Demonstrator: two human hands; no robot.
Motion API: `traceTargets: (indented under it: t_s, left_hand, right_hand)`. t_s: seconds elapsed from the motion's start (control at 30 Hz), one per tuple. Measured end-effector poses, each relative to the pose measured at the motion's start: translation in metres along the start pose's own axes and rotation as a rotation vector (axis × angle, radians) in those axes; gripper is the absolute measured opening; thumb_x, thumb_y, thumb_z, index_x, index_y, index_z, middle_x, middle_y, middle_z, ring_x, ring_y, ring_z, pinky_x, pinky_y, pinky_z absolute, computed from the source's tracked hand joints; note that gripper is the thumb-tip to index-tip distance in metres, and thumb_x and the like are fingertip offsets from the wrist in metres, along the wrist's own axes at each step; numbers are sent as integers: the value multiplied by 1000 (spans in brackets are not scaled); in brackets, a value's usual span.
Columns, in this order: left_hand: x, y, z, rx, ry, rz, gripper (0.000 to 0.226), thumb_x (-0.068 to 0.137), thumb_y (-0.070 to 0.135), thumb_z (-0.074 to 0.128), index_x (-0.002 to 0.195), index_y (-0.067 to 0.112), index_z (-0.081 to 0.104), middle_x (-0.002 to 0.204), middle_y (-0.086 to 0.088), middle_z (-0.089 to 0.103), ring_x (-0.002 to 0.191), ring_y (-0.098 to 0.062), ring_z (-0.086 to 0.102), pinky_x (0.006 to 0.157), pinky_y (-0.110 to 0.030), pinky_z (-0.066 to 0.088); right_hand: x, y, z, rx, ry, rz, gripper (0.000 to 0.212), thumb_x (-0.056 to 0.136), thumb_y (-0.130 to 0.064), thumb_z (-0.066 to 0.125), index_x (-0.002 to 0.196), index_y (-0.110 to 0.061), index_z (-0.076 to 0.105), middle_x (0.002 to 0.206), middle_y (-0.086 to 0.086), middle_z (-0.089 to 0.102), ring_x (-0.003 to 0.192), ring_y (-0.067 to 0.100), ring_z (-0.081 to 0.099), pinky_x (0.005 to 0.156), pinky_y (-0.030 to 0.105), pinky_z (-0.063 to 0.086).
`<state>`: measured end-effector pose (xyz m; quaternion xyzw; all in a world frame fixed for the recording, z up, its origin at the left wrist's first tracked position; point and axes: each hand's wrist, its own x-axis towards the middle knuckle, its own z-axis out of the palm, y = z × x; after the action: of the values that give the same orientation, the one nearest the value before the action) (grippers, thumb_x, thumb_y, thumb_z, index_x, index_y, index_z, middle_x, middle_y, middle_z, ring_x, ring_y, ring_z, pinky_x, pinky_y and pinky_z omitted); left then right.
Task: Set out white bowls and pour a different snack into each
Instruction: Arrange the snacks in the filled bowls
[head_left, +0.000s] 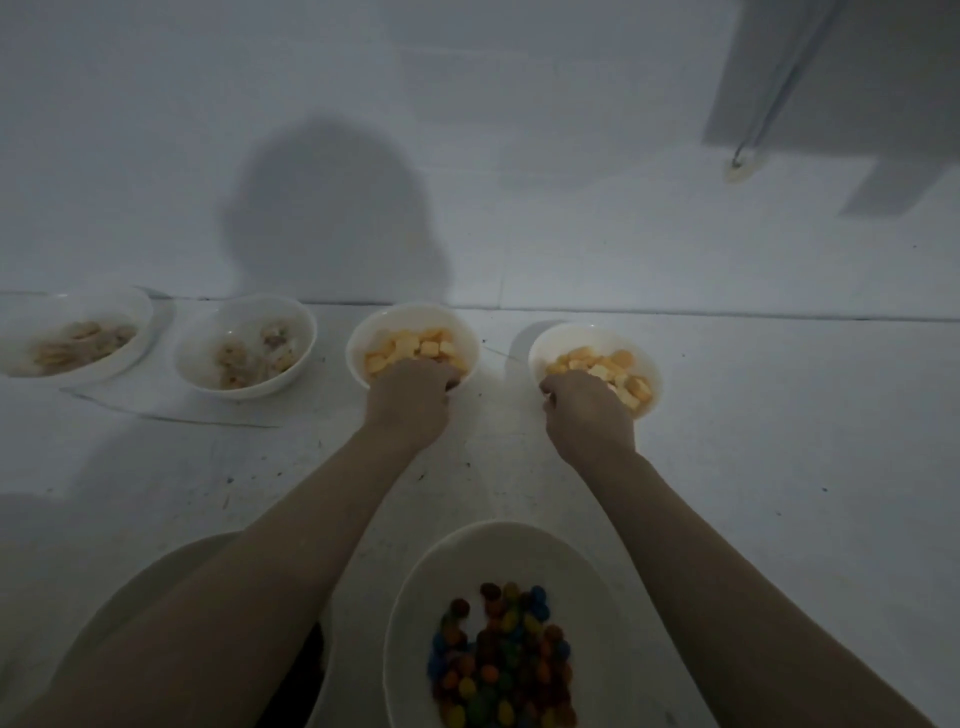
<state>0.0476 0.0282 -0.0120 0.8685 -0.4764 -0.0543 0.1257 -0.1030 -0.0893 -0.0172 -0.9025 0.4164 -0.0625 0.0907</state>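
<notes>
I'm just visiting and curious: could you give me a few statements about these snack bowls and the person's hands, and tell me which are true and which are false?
1. The left hand is at the near rim of a bowl of yellow-orange cubes. True.
2. The bowl of colourful candies sits farthest from the person. False: it is the nearest bowl.
3. The right hand rests flat on the table. False: it is at the edge of a second bowl of cubes.
4. Four bowls line up along the wall. True.
</notes>
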Motion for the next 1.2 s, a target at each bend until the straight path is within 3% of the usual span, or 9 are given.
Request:
traceTargets:
  t_s: [0.2, 0.47, 0.6, 0.77, 0.93, 1.03, 1.1, 1.2]
  left_hand:
    - [16, -6, 3, -36, 30, -7, 34, 92, 8, 50, 118, 24, 66, 112, -2, 67, 101, -25, 60, 74, -36, 50]
    - [5, -7, -2, -67, 103, 12, 34, 90, 16, 53, 123, 18, 62, 120, -1, 64, 107, -25, 57, 83, -42, 54]
    - [-24, 0, -17, -108, 143, 23, 27, 92, 25, 55, 116, 20, 64, 118, 4, 64, 104, -21, 57, 82, -35, 50]
    - [-100, -7, -36, -223, 212, 15, 24, 91, 30, 57, 113, 25, 64, 110, 10, 65, 96, -16, 57, 86, -40, 50]
    - [-191, -27, -46, -280, 187, 6, 24, 92, 32, 58, 116, 29, 62, 113, 13, 61, 98, -10, 54, 83, -26, 43]
    - [-236, -39, -46, -272, 125, -12, 28, 94, 33, 55, 121, 27, 59, 118, 12, 57, 98, -5, 47, 85, -20, 35]
    - [-257, -47, -42, -288, 75, -10, 31, 94, 37, 54, 123, 27, 58, 117, 11, 56, 99, -7, 48, 90, -23, 40]
    - [-271, -58, -36, -261, -28, 17, 33, 93, 47, 50, 119, 29, 60, 112, 12, 55, 103, -11, 50, 94, -32, 45]
  right_hand:
    - [21, 0, 0, -2, 9, -58, 29, 99, -11, 46, 121, -14, 64, 120, 8, 61, 107, 27, 59, 70, 31, 44]
    - [12, -10, -3, -19, 75, -64, 31, 97, -16, 46, 124, -12, 62, 118, 8, 60, 107, 28, 55, 76, 35, 47]
    - [-19, -26, -22, 144, 121, -77, 34, 99, -21, 46, 129, -16, 62, 128, 4, 58, 115, 25, 53, 78, 36, 49]
    - [-90, -46, -42, 273, 114, -135, 31, 99, -23, 47, 126, -23, 62, 123, -4, 59, 111, 17, 55, 81, 35, 51]
    - [-171, -66, -50, 367, 39, -150, 27, 99, -28, 50, 123, -30, 61, 116, -13, 59, 104, 6, 54, 88, 25, 46]
    - [-210, -78, -45, 345, -49, -147, 25, 99, -31, 49, 121, -31, 59, 114, -15, 59, 95, 2, 51, 84, 19, 39]
    - [-230, -87, -39, 348, -119, -143, 26, 99, -34, 49, 121, -29, 60, 112, -12, 63, 90, 3, 53, 81, 20, 42]
    - [-249, -100, -30, 327, -176, -137, 31, 98, -40, 50, 125, -27, 59, 113, -11, 65, 97, 6, 58, 83, 22, 46]
